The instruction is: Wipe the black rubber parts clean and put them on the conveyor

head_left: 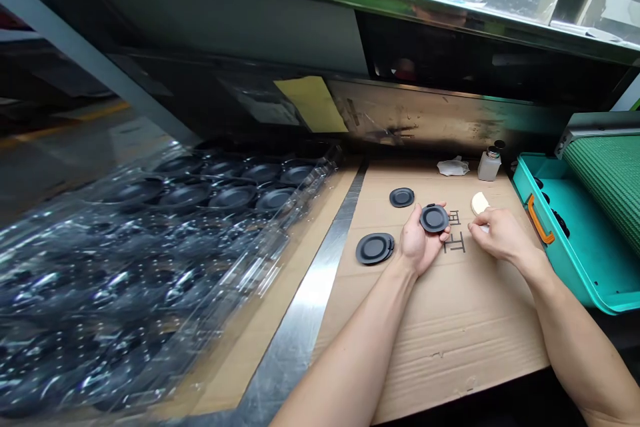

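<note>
My left hand (pixel 424 240) is closed around the edge of a black oval plastic cover (pixel 435 219), its dished face turned up. A little to the right, my right hand (pixel 503 233) pinches a small cream-coloured pad (pixel 480 203); the fingers hide part of it, and a pale edge shows beneath them. On the cardboard to the left of my left hand lie two more black pieces: a small oval cover (pixel 401 197) farther back and a larger one (pixel 374 249) with a tab at its right side, nearer to me.
Clear plastic trays (pixel 200 260) with black round parts fill the left side, blurred. A squat bottle (pixel 489 164) and crumpled white tissue (pixel 453 166) stand at the back of the cardboard (pixel 440 340). At right are a teal bin (pixel 575 267) with black pieces and a green conveyor belt (pixel 607 173).
</note>
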Tool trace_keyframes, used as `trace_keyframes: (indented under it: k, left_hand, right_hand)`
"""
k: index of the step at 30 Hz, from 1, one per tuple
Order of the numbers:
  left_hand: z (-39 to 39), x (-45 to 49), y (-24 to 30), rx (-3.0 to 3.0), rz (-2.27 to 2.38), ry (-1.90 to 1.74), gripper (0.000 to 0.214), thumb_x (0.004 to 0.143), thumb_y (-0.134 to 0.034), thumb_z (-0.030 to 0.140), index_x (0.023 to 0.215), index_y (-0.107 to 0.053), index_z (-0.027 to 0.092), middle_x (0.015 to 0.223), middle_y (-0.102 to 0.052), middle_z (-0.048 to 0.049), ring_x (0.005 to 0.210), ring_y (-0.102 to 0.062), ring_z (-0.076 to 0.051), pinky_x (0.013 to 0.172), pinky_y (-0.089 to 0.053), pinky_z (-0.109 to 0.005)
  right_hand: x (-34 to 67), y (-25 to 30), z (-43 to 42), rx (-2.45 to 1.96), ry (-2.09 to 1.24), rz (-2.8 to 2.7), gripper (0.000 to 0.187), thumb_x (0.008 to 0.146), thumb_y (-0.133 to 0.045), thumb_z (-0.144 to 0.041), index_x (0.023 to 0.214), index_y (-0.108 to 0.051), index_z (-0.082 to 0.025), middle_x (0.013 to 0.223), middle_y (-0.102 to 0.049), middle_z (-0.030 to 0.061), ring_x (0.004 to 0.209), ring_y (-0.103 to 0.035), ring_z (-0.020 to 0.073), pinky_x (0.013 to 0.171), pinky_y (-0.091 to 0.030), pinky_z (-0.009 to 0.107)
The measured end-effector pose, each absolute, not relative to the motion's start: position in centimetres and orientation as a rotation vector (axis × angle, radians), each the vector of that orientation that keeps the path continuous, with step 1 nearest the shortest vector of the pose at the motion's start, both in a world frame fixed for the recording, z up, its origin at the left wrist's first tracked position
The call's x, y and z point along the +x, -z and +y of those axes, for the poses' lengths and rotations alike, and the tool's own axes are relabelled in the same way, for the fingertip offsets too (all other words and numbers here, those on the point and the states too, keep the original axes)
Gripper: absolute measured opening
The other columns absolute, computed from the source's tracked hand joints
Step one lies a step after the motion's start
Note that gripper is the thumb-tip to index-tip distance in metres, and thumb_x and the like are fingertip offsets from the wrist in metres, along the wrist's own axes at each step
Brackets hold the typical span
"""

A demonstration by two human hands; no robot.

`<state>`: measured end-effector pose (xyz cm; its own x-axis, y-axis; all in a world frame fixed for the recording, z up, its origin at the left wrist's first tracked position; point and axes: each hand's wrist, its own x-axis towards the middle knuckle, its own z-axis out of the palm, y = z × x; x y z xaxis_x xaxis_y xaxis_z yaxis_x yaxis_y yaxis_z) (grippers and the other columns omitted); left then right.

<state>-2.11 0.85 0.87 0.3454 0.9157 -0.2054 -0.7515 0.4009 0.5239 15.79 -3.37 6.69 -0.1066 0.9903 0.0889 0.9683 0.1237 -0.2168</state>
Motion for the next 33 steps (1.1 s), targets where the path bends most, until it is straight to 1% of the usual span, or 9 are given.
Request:
trace_keyframes:
  k: [2, 5, 7, 10, 14, 18, 22, 24, 33]
  left_hand:
    - [0.9, -2.2, -1.0, 0.325, 0.503, -1.094, 0.049, 0.105, -0.031, 0.045, 0.106, -0.067, 0.012, 0.086, -0.067, -0.0129, 0.059, -0.056, -0.016, 0.049, -0.041, -0.026]
    - [0.9, -2.3, -1.2, 0.267, 0.473, -1.069, 0.048, 0.105, -0.03, 0.043, 0.107, -0.066, 0.011, 0.087, -0.067, -0.0139, 0.06, -0.056, -0.017, 0.05, -0.042, -0.026]
    - [1.0, -2.4, -1.2, 0.244, 0.458, -1.062, 0.046, 0.104, -0.031, 0.042, 0.108, -0.066, 0.012, 0.089, -0.068, -0.0151, 0.062, -0.057, -0.017, 0.05, -0.042, -0.026]
    - [1.1, -2.3, -1.0, 0.239, 0.451, -1.053, 0.041, 0.103, -0.033, 0.038, 0.109, -0.064, 0.013, 0.095, -0.07, -0.0175, 0.065, -0.061, -0.019, 0.053, -0.045, -0.028]
    - [1.3, -2.0, -0.8, 0.232, 0.457, -1.067, 0.032, 0.1, -0.035, 0.027, 0.104, -0.064, 0.013, 0.099, -0.072, -0.017, 0.079, -0.069, -0.022, 0.062, -0.051, -0.03]
    - [1.1, -1.8, -0.7, 0.214, 0.443, -1.027, 0.038, 0.102, -0.034, 0.033, 0.101, -0.066, 0.013, 0.106, -0.074, -0.0166, 0.098, -0.071, -0.026, 0.086, -0.057, -0.04]
    - [1.0, -1.7, -0.5, 0.254, 0.439, -1.082, 0.04, 0.105, -0.034, 0.033, 0.106, -0.068, 0.012, 0.113, -0.074, -0.0156, 0.111, -0.069, -0.026, 0.103, -0.052, -0.041]
    - [1.0, -1.7, -0.4, 0.263, 0.462, -1.097, 0.039, 0.105, -0.035, 0.031, 0.107, -0.068, 0.012, 0.113, -0.074, -0.0154, 0.112, -0.069, -0.025, 0.106, -0.051, -0.04]
    - [1.4, -1.9, -0.1, 0.291, 0.537, -1.126, 0.037, 0.105, -0.036, 0.028, 0.11, -0.068, 0.011, 0.105, -0.075, -0.0151, 0.102, -0.071, -0.024, 0.099, -0.056, -0.041]
  right_hand:
    - [16.4, -6.4, -3.0, -2.012, -0.039, -2.103, 0.041, 0.099, -0.05, -0.049, 0.088, -0.079, -0.023, 0.093, -0.072, 0.0102, 0.093, -0.062, 0.0259, 0.084, -0.044, 0.035]
    - [16.9, -4.4, -1.7, -2.087, 0.121, -1.911, 0.044, 0.099, -0.05, -0.053, 0.123, -0.073, -0.025, 0.124, -0.066, 0.0148, 0.113, -0.056, 0.0324, 0.094, -0.042, 0.042]
    - [17.2, -2.8, -0.7, -2.105, 0.081, -1.902, 0.046, 0.097, -0.054, -0.051, 0.134, -0.066, -0.026, 0.129, -0.063, 0.0157, 0.117, -0.054, 0.0332, 0.097, -0.042, 0.044]
    - [17.1, -1.4, 0.2, -2.036, -0.012, -1.943, 0.038, 0.099, -0.053, -0.039, 0.129, -0.068, -0.022, 0.117, -0.067, 0.0146, 0.112, -0.056, 0.0298, 0.1, -0.042, 0.042]
    - [14.4, -1.5, -1.3, -1.735, 0.026, -1.922, 0.04, 0.102, -0.046, -0.032, 0.134, -0.063, -0.017, 0.121, -0.067, 0.0145, 0.111, -0.057, 0.0265, 0.102, -0.043, 0.04]
    - [9.8, -1.7, -4.2, -1.567, 0.101, -2.167, 0.036, 0.101, -0.046, -0.029, 0.13, -0.066, -0.022, 0.126, -0.063, 0.0134, 0.106, -0.054, 0.0277, 0.095, -0.047, 0.041]
    - [8.3, -2.0, -4.4, -1.779, 0.26, -2.134, 0.041, 0.098, -0.045, -0.02, 0.135, -0.062, -0.017, 0.128, -0.059, 0.0192, 0.107, -0.05, 0.0306, 0.092, -0.047, 0.044]
    - [8.6, -2.2, -4.1, -1.851, 0.244, -2.137, 0.041, 0.098, -0.045, -0.019, 0.134, -0.063, -0.016, 0.122, -0.06, 0.0193, 0.104, -0.05, 0.03, 0.09, -0.047, 0.043]
    - [9.8, -2.3, -3.9, -1.803, 0.092, -2.188, 0.041, 0.101, -0.042, -0.025, 0.135, -0.063, -0.019, 0.132, -0.058, 0.0198, 0.111, -0.05, 0.0324, 0.098, -0.045, 0.048]
